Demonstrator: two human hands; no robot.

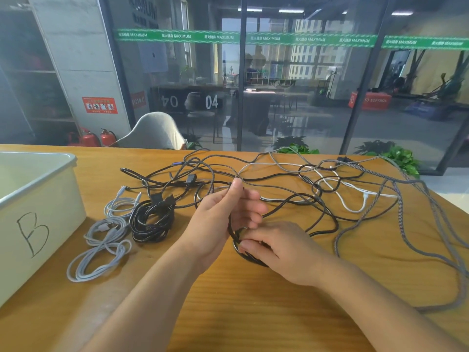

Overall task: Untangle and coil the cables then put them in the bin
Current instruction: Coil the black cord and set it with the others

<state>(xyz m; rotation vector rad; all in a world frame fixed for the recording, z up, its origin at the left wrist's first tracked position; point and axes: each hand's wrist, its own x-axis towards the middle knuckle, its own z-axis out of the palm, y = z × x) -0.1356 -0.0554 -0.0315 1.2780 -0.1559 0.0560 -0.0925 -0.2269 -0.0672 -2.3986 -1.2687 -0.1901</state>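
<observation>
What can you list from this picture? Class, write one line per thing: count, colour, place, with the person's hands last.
bin: one, white, marked B, left edge of the table.
grey coils: two loose coils, light grey, beside the bin.
black coil: one, black, right of the grey coils.
tangle: several loose cables, black, white and grey braided, across the far and right side of the table.
table: one, wooden.
chair: one, pale, behind the table.
extinguishers: at least two, red, on the floor at far left.
plants: green, behind the table's far edge.
left hand: holds a black cable upright.
right hand: grips the loops of that cable.
</observation>
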